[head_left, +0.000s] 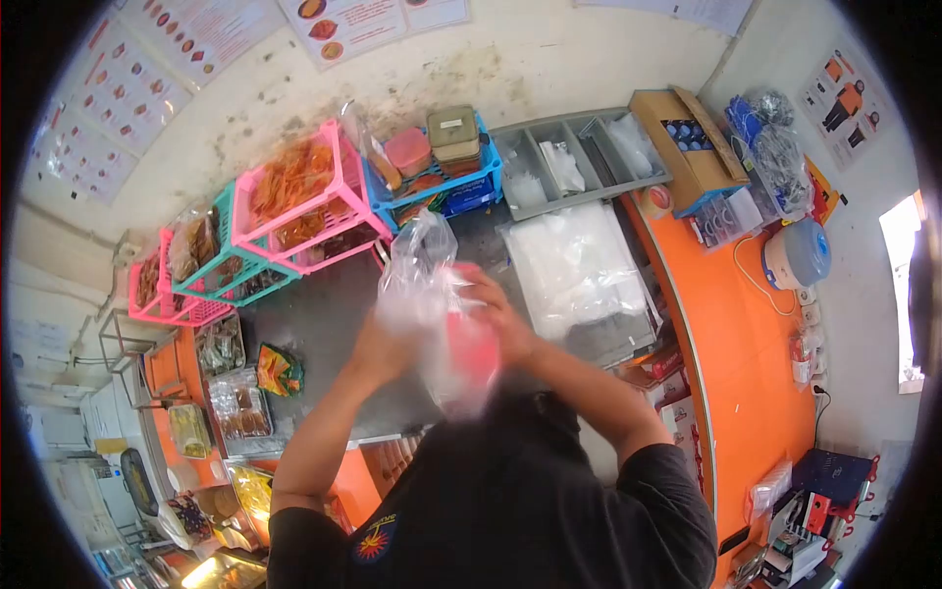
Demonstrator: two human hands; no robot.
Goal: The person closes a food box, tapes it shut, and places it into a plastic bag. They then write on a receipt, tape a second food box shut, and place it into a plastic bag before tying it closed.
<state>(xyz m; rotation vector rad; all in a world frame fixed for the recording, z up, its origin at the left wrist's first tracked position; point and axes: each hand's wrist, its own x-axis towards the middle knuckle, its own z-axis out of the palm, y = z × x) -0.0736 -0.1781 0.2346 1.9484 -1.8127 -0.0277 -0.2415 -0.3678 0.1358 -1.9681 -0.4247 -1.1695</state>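
A clear plastic bag (pixel 424 253) is held up in front of my chest, above the dark metal worktop (pixel 329 329). Inside or behind its film shows a red and white item (pixel 471 344), too blurred to name. My left hand (pixel 385 346) grips the bag from the left side, its fingers partly hidden by the smeared plastic. On the other side my right hand (pixel 498 306) curls its fingers over the upper part of the bag, by the red and white item. Right of my hands, a stack of clear plastic bags (pixel 577 275) lies on the worktop.
Pink basket (pixel 339 211) and blue basket (pixel 442 201) line the wall, holding packaged food and tubs. A grey divided tray (pixel 579 162) and a cardboard box (pixel 687 142) stand at the back. An orange counter (pixel 736 393) runs along the right. A green-yellow packet (pixel 281 370) lies left.
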